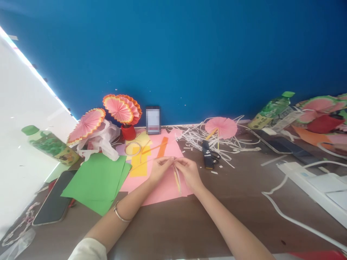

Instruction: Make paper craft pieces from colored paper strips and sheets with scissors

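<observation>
My left hand [162, 168] and my right hand [189, 172] meet at the fingertips over a pink paper sheet [154, 196]. Both pinch the upper end of a thin yellow and white paper strip [177, 178], which hangs down between them. Yellow paper [138, 168], an orange strip [162, 147] and a roll of tape [132, 148] lie on the pink sheet, beyond my left hand. Green paper sheets [96, 180] are left of my left hand.
Pleated paper fans [119, 108] in a red pot [128, 133] stand at the back, near an upright phone [153, 121]. To the right are white strips [193, 135], a pink fan [223, 128], a black tool [207, 155] and a bottle [271, 110]. Another bottle [51, 145] leans left.
</observation>
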